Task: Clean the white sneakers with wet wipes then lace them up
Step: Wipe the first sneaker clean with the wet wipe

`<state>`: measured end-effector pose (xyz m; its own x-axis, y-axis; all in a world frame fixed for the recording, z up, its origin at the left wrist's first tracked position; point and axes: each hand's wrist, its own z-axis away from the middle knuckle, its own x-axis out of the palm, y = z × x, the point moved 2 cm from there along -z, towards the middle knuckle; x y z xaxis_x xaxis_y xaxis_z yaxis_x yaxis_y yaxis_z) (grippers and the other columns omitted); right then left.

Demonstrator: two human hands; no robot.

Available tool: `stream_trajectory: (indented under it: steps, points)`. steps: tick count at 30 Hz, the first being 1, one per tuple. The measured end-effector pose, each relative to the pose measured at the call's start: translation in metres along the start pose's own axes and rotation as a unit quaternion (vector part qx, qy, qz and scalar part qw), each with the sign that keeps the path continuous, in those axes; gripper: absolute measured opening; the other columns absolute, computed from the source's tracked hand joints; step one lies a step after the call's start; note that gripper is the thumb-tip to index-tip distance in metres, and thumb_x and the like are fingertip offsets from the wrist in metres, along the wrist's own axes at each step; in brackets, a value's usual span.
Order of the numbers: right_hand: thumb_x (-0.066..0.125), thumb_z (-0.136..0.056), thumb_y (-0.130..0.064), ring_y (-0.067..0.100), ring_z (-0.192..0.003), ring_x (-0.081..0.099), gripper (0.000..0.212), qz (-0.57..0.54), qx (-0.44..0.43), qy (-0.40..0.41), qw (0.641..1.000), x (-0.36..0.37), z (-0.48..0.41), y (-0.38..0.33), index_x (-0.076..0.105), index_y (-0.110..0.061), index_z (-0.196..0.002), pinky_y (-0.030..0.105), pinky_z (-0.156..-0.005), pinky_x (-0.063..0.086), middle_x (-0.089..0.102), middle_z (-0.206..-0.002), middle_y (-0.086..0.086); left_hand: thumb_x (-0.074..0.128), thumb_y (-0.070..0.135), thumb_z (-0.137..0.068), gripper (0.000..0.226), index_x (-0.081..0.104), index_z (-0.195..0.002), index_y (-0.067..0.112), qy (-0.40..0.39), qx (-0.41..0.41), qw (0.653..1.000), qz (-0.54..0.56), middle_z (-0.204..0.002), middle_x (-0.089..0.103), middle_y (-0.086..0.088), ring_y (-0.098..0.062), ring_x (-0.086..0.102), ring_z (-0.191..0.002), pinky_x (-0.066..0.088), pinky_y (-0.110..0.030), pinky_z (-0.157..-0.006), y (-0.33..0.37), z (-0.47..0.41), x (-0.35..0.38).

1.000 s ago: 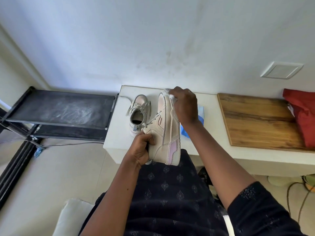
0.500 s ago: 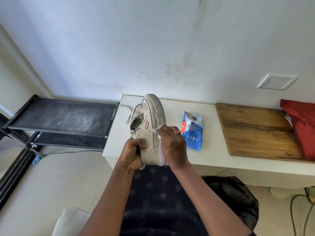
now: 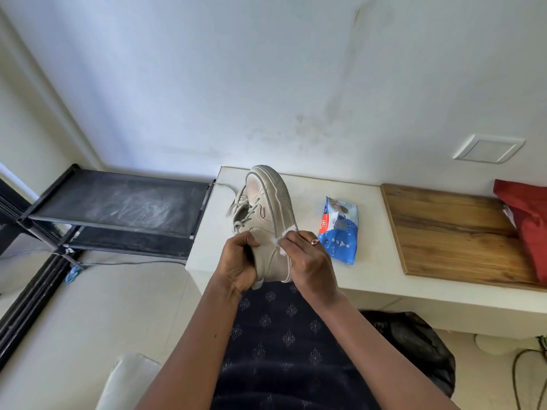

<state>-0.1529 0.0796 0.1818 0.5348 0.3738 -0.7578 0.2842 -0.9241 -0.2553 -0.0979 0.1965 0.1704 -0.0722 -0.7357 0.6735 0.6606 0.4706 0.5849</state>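
At far left we see a black metal shelf rack, its lower tier partly cut off by the frame edge. Beside it stands a low white table. On the table's left end rests 1 pale cream sneaker with loose grey laces; most of it is hidden behind the shoe in hand, so we cannot make out its toe or sole.

The left hand has its fingers curled round the heel end of the second pale cream leather sneaker, gripping it. This shoe is held above the table's front edge, tipped on its side with the toe pointing away and the thick ribbed sole facing right. Its upper looks dull and greyish, with a stitched oval mark on the side; the heel is covered by both hands.

The right hand, wearing 1 ring, pinches a crumpled white wet wipe against the sneaker's side near the sole edge. Only scraps of the wipe show between the fingers.

Just right of the hands lies a blue plastic pack of wipes, flat on the table; its print is too small to read. Further right sits a brown wooden board, then a red bag, cut off by the right frame edge.
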Motion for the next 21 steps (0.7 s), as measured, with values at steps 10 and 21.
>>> stream_trajectory:
  steps: [10,21]
  points:
    - [0.067,-0.068,0.014,0.033,-0.075,0.066,0.026,-0.042,0.069,-0.012,0.997,-0.003,-0.046,0.002,0.069,0.002,-0.092,0.039,-0.064,0.058,0.070,-0.082,0.014,0.033,0.004,-0.065,0.042,0.060,-0.096,-0.003,-0.064,-0.029,0.997,0.014,-0.083,0.064,-0.018,-0.031,0.063,-0.072,0.056,-0.037,-0.068,-0.007,-0.002,0.013]
    - [0.070,-0.070,0.004,0.025,-0.064,0.064,0.007,-0.067,0.025,-0.054,0.996,-0.007,-0.012,-0.003,0.068,-0.001,-0.074,0.027,-0.058,0.052,0.068,-0.070,0.005,0.032,0.006,-0.065,0.032,0.052,-0.089,-0.001,-0.048,-0.014,0.998,0.025,-0.083,0.057,-0.016,-0.030,0.059,-0.072,0.053,-0.035,-0.073,-0.008,-0.008,0.010]
